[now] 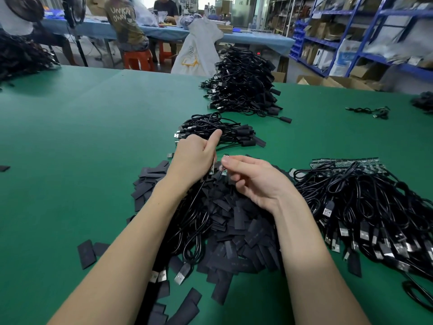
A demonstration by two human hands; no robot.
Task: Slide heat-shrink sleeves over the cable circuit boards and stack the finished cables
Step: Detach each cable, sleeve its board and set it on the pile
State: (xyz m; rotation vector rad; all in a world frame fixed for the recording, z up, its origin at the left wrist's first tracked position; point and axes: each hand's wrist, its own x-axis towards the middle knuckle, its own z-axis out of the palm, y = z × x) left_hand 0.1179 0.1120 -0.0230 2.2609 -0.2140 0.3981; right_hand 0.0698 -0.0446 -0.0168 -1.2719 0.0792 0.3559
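My left hand (194,156) is closed around a black cable just below its small green circuit board (212,171), index finger sticking up. Close to its right, my right hand (255,179) pinches something small at its fingertips next to the board; a black sleeve seems to be there, partly hidden. Both hands hover over a heap of flat black heat-shrink sleeves (236,228). The held cable (192,221) loops down to USB plugs near my left forearm. A small stack of sleeved cables (218,130) lies just beyond my hands.
A big heap of sleeved cables (243,83) rises farther back. Bare-board cables (365,202) are piled on the right. The green table (82,137) spreads left. People sit at a blue table (164,31) behind; shelves stand at right.
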